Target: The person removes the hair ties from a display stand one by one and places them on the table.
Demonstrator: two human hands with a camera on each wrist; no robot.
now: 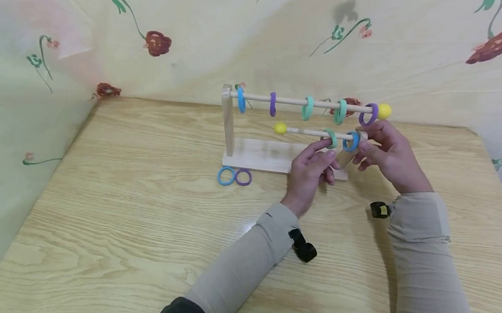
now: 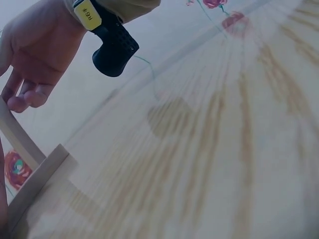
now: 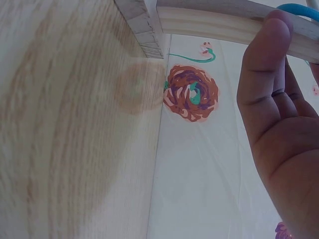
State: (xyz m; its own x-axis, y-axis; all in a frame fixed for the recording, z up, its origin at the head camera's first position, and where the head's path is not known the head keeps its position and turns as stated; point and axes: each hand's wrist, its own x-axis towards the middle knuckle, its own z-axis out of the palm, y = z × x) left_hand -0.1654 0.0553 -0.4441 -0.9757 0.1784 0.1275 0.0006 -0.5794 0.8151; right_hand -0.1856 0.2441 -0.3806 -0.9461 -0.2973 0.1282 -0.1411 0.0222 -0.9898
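Observation:
A wooden stand (image 1: 255,151) carries an upper rod (image 1: 291,99) and a lower rod (image 1: 308,131), each tipped with a yellow ball. My left hand (image 1: 309,170) pinches a green ring (image 1: 332,138) on the lower rod, index finger and thumb at its near edge. Beside it my right hand (image 1: 393,157) grips the top of the short wooden post (image 3: 214,22), next to a blue ring (image 1: 351,141) on the same rod. In the right wrist view the thumb lies across that post, near the blue ring (image 3: 299,9). The left wrist view shows mostly my right hand (image 2: 42,55).
Blue, purple and green rings hang spaced along the upper rod, a purple ring (image 1: 368,114) nearest its yellow ball (image 1: 384,111). On the table (image 1: 124,215), a loose blue ring (image 1: 226,176) and purple ring (image 1: 243,177) lie left of the stand. Flowered cloth (image 1: 219,27) hangs behind.

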